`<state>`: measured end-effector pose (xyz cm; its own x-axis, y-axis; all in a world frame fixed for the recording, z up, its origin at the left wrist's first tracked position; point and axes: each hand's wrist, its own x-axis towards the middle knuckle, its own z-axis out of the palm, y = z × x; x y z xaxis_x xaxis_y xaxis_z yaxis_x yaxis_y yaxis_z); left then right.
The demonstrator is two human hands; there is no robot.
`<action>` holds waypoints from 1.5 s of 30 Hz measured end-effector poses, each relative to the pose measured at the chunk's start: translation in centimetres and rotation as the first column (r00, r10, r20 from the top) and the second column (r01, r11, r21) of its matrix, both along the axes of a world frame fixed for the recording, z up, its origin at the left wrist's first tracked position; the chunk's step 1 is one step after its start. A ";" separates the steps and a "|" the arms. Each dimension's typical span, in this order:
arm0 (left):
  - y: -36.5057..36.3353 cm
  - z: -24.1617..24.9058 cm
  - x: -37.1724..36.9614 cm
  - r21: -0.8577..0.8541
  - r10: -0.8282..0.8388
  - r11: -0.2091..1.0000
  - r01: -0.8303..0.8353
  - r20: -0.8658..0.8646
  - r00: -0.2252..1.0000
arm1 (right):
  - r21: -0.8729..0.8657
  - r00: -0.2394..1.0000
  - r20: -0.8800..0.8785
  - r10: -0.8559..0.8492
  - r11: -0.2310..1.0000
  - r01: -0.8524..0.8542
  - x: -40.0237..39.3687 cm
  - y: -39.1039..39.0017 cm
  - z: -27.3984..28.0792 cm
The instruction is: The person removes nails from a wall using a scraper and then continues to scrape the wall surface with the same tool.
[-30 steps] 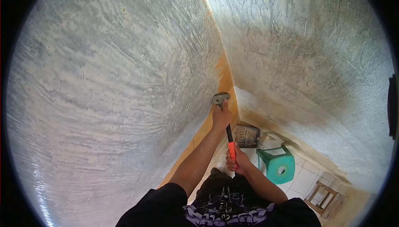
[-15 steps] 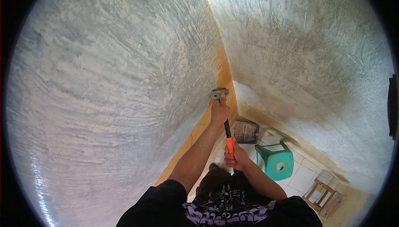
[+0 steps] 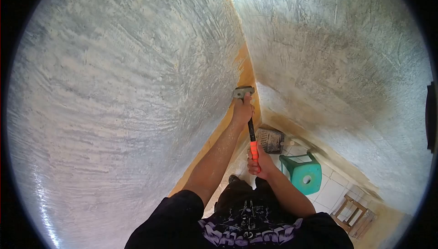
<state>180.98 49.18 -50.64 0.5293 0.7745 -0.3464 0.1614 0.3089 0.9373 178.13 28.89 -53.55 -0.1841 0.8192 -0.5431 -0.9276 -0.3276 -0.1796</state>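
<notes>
A long-handled scraper (image 3: 252, 131) with a wide grey head, a black shaft and an orange grip runs between my hands. My left hand (image 3: 243, 111) wraps the shaft just below the head, its thumb laid along the top. Lower down, my right hand (image 3: 261, 164) is closed around the orange grip. The scraper's head rests against the left wall (image 3: 137, 89), on an orange-yellow strip (image 3: 247, 73) beside the corner. Rough grey-white coating covers most of that wall. The blade's edge is too small to make out.
In the corner below stands a dirty ribbed paint tray (image 3: 270, 141). A green plastic stool (image 3: 306, 176) is on the white tiled floor (image 3: 329, 194), with a small wooden frame (image 3: 350, 215) to its right. The right wall (image 3: 328, 57) rises close by.
Both hands and the scraper have moved a little up the view, along the orange-yellow strip near the corner. My grip on the tool looks the same.
</notes>
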 end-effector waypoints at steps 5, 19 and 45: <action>-0.2 -0.1 -0.1 -0.070 0.006 0.998 -0.004 0.021 1.000 | 0.014 1.000 -0.001 0.000 1.000 0.000 0.2 0.4 -0.2; -1.6 -0.3 -2.2 -0.149 0.015 0.989 -0.006 0.058 0.998 | -0.019 1.000 -0.011 0.016 1.000 -0.016 -0.9 -0.2 -1.2; -6.1 -2.0 -14.4 -0.202 -0.033 0.978 0.057 0.119 0.992 | 0.138 0.643 0.737 -0.209 0.978 0.159 -13.3 -2.9 -6.8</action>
